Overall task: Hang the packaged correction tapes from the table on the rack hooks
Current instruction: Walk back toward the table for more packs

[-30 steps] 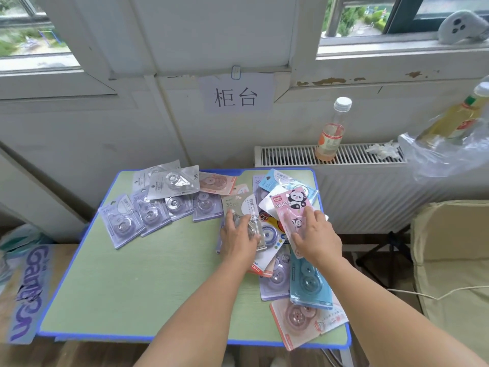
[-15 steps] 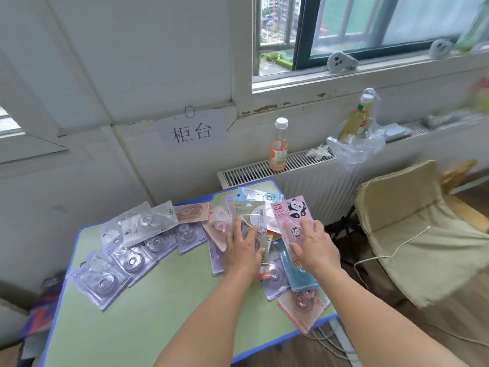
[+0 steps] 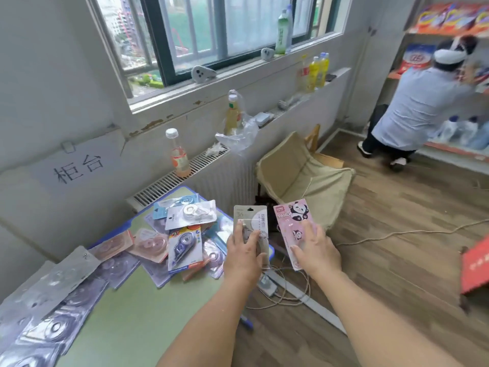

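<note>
Both packs now lifted off the green table (image 3: 148, 308), centre frame: left hand (image 3: 242, 256) grips grey carded correction tape (image 3: 251, 221), right hand (image 3: 316, 251) grips pink panda-print pack (image 3: 292, 219). View swings right; carry to rack likely next.

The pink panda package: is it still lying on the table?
No, the right hand holds the pink panda package up in the air, past the table edge, over the floor.

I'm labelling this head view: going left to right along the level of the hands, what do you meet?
Packages on the table → left hand holding grey package → right hand holding pink panda package → red box.
</note>
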The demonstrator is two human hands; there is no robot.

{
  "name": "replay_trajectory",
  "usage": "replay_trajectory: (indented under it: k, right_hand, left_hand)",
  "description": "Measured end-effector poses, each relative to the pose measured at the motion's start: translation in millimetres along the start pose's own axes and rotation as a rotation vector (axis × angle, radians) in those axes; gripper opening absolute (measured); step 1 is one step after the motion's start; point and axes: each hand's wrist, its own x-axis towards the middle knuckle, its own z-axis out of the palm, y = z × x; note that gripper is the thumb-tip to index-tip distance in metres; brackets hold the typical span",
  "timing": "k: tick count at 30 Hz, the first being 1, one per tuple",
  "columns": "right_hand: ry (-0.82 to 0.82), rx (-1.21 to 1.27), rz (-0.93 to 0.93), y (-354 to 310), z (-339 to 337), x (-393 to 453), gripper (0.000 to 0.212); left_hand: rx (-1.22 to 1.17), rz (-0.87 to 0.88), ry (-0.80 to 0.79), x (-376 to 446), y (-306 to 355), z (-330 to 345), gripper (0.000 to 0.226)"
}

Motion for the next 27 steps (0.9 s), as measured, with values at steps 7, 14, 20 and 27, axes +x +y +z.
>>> replay_trajectory:
  k: [7,14,20,27]
  right_hand:
    - [0.122,0.025,0.242,122,-37,-63,0.052]
    - [0.216,0.032,0.441,270,-81,-156,0.051]
    - [0.29,0.023,0.625,381,-114,-234,0.05]
    - [0.392,0.075,0.863,485,-137,-318,0.043]
  left_hand:
    - [0.032,0.251,-0.123,-33,109,51,0.057]
    - [0.086,0.445,-0.21,-108,241,120,0.056]
    - [0.092,0.616,-0.307,-172,344,176,0.057]
    - [0.134,0.845,-0.427,-229,458,236,0.056]
